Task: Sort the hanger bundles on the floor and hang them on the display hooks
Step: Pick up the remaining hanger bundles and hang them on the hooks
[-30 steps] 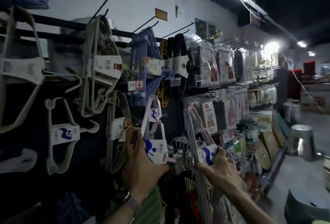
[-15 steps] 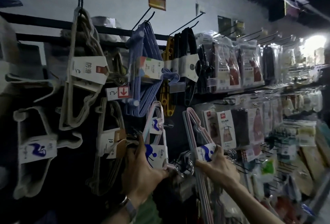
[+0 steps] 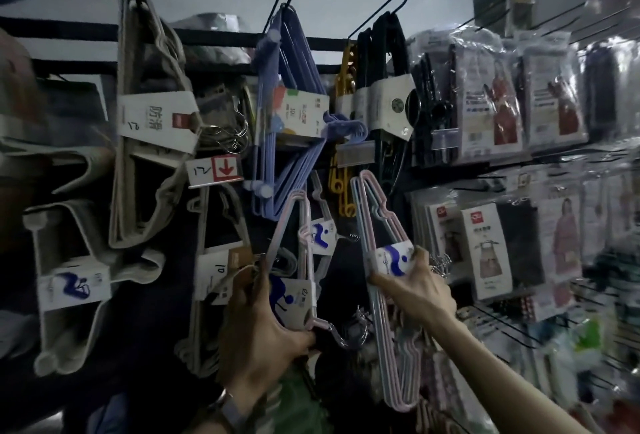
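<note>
My left hand [image 3: 263,340] grips a pink hanger bundle [image 3: 298,246] at its white-and-blue label, held up against the dark display wall. My right hand [image 3: 420,290] grips a second pink and pale-blue hanger bundle [image 3: 381,226] at its label, a little to the right of the first. Between the two, a small bundle with the same blue label [image 3: 322,234] hangs on the wall. Long black display hooks [image 3: 388,1] stick out of the wall above.
Beige hanger bundles [image 3: 145,122] hang at the left, a purple bundle [image 3: 287,115] and black bundle [image 3: 384,80] in the middle. Packaged aprons [image 3: 485,101] fill hooks on the right. A price tag with a red arrow [image 3: 214,170] sits centre-left.
The view has swung left and closer to the wall. Both hands have kept their bundles and raised them slightly toward the hooks.
</note>
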